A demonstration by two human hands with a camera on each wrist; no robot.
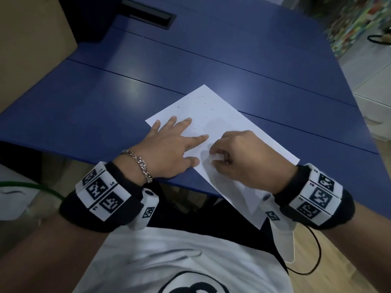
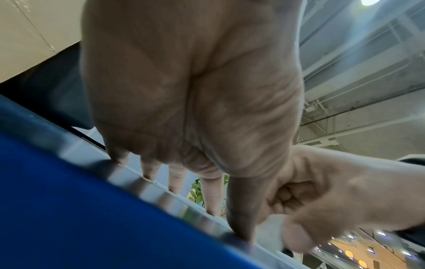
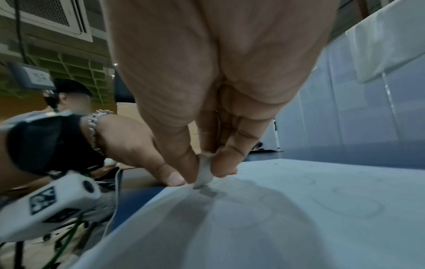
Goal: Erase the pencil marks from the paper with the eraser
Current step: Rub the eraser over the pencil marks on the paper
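A white sheet of paper (image 1: 224,123) lies askew on the blue table (image 1: 105,98), its near corner hanging over the table's front edge. My left hand (image 1: 169,149) lies flat on the sheet's left part, fingers spread and straight. My right hand (image 1: 239,157) pinches a small white eraser (image 3: 204,172) between thumb and fingertips, its tip pressed on the paper (image 3: 299,218) near the left edge. Faint pencil loops (image 3: 358,205) show on the sheet to the right of the eraser. Small dark crumbs (image 1: 201,115) are scattered over the far half of the paper.
A cardboard box (image 1: 31,39) stands at the far left of the table. A black cable slot (image 1: 148,13) is set in the tabletop at the back. Another person (image 3: 66,98) sits beyond the table's left side. A black cable (image 1: 313,261) hangs from my right wrist.
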